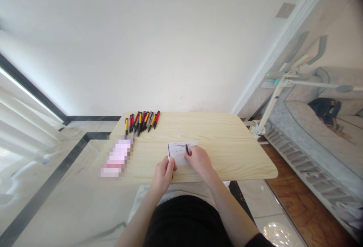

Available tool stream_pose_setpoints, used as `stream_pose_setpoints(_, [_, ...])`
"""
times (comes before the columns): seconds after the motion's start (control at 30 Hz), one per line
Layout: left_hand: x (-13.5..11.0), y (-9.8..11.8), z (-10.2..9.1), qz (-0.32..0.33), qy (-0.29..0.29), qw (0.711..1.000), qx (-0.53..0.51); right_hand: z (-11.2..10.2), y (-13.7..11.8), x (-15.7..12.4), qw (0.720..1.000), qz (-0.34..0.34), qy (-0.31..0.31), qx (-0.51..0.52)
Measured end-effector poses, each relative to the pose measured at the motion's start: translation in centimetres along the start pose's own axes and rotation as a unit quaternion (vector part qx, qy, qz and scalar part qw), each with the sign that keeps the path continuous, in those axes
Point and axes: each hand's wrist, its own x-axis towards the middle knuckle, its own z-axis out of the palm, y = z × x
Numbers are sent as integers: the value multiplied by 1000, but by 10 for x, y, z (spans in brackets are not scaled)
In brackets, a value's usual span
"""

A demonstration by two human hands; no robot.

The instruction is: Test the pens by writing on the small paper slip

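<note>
My left hand [164,169] is closed around a slim pen [169,159] near the table's front edge. A thin dark length of it rises above my fingers, a white bit shows at the grip, and a dark end pokes out below. In my right hand [200,159] a short black pen piece [186,149] is pinched between thumb and fingers, over a small white sheet of paper [180,160]. Faint marks cover the sheet's upper part. Whether the black piece is a cap or part of a barrel, I cannot tell.
Several red, yellow, black and grey pens [143,121] lie bunched at the back left of the wooden table [227,145]. A blurred-out pinkish phone-like thing [117,156] is at the left edge. White exercise equipment [272,107] and a grey sofa [303,114] stand right.
</note>
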Motion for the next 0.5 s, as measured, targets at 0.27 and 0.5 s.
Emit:
stream_pose_setpoints(0.27, [0,1,-2,6,-9,1000,3,-2,-1,-1,1000,2,-5,12])
stream_pose_setpoints(0.5, [-1,2,-1,6,-8,1000,1,2,0,-2,1000,2,3,-6])
